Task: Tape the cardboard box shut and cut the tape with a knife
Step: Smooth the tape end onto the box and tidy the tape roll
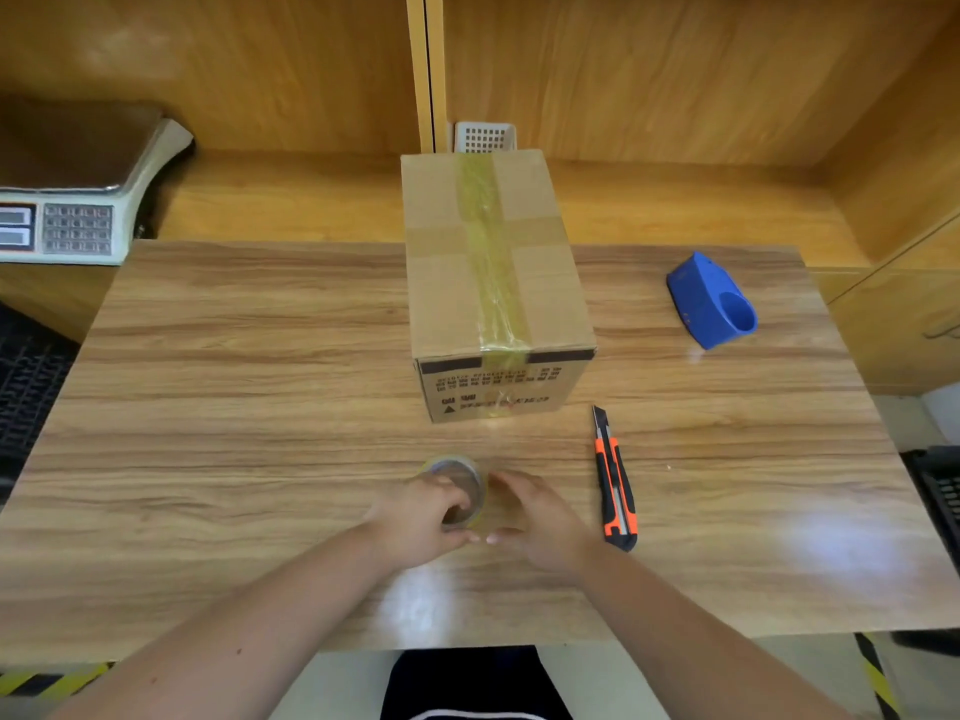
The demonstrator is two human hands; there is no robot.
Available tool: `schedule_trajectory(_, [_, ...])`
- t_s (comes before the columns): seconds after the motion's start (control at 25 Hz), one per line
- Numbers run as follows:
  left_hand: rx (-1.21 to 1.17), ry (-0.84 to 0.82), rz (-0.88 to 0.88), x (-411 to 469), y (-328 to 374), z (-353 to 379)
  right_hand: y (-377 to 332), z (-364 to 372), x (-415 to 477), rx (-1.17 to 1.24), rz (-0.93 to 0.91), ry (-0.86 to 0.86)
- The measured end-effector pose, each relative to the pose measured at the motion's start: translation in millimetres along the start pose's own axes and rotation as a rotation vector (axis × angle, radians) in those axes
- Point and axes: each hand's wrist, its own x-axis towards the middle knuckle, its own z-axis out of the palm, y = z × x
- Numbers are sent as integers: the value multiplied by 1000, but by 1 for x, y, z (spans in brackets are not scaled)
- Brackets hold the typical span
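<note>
A brown cardboard box (pixel 498 283) stands at the middle back of the wooden table (pixel 234 407), flaps closed, with a strip of yellowish clear tape running along its top seam and down its near face. A roll of clear tape (pixel 460 483) sits just in front of it. My left hand (pixel 421 517) grips the roll, fingers inside its core. My right hand (pixel 535 517) rests against the roll's right side, fingertips meeting the left thumb. An orange and black utility knife (pixel 614 480) lies on the table right of my right hand, untouched.
A blue tape dispenser (pixel 711 301) lies at the table's right rear. A weighing scale (pixel 78 189) stands at the far left on a wooden counter. A white mesh basket (pixel 485 137) is behind the box. Dark crates flank the table.
</note>
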Motion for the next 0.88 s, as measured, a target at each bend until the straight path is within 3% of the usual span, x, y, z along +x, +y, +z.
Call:
schedule_trajectory(0.16, [15,36,23,11,8,1,2,20,8,43,67,79])
schedule_trajectory(0.28, [-121,55,-31,13,13,-2,2,24,13,131,93,112])
schedule_trajectory(0.6, [-891,252,-237,13,12,-2,-9,20,6,558,53,276])
schedule_trajectory(0.88, [-1123,302,-262,9,20,0,-10,17,2,269,-152,553])
